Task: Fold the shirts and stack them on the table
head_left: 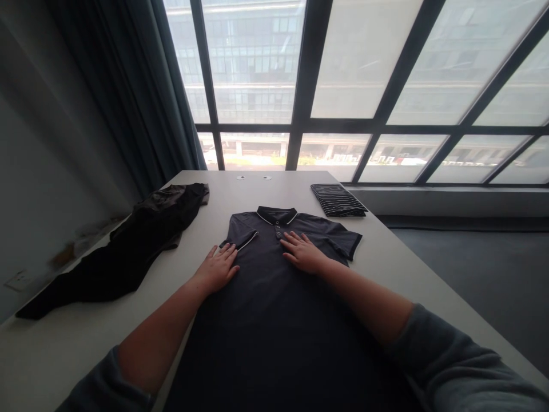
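A dark grey polo shirt [274,297] lies spread front side up, its black collar pointing away from me and its button placket showing. White piping edges the collar and the sleeve on the left. Flat on the shirt's left edge, just below that sleeve's cuff, rests my left hand [217,268], fingers spread. My right hand [303,252] lies open on the chest, right beside the lower end of the placket. Neither hand grips the cloth. The shirt's lower part runs toward me into shadow, and its hem cannot be made out.
The shirt is on a white table [240,191]. Dark garments [141,246] lie in a loose heap along its left side. A folded black-and-white striped cloth [337,199] sits near the far right edge. Beyond are a curtain [141,86] and large windows [257,63].
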The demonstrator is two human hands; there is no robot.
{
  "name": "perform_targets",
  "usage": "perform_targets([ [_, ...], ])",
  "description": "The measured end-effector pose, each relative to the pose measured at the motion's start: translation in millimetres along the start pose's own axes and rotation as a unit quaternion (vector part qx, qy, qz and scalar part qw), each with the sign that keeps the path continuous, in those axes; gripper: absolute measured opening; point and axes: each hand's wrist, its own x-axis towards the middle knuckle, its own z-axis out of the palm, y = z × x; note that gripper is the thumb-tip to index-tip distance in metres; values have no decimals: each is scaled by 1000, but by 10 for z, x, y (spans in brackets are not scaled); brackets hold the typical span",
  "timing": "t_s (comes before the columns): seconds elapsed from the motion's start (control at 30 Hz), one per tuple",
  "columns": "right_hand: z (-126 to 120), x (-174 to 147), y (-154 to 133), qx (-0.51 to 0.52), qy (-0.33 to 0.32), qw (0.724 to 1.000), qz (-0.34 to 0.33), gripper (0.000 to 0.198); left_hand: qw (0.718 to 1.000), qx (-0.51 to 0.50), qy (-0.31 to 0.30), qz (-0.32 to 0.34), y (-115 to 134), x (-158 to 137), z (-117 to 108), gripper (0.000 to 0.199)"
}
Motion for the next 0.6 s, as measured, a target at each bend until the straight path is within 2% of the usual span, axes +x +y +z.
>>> perform_targets([
  [0.1,23,-437,570,-14,40,995,91,63,1000,-2,11,15,-6,10,40,58],
  [0.2,100,-885,1146,-23,57,977,204,58,999,-13,30,35,-17,22,101,57],
  [0.3,152,-1170,1549,-7,74,958,276,55,998,-28,32,51,-34,38,150,59],
  [0.37,145,-1218,1679,-6,94,945,314,55,998,-33,21,50,-50,49,165,61],
  [0.47,97,-1133,1719,-19,100,926,363,59,998,-40,14,45,-74,60,174,62],
  [0.6,76,-1000,1686,-24,81,922,379,62,998,-48,22,33,-87,59,183,62],
])
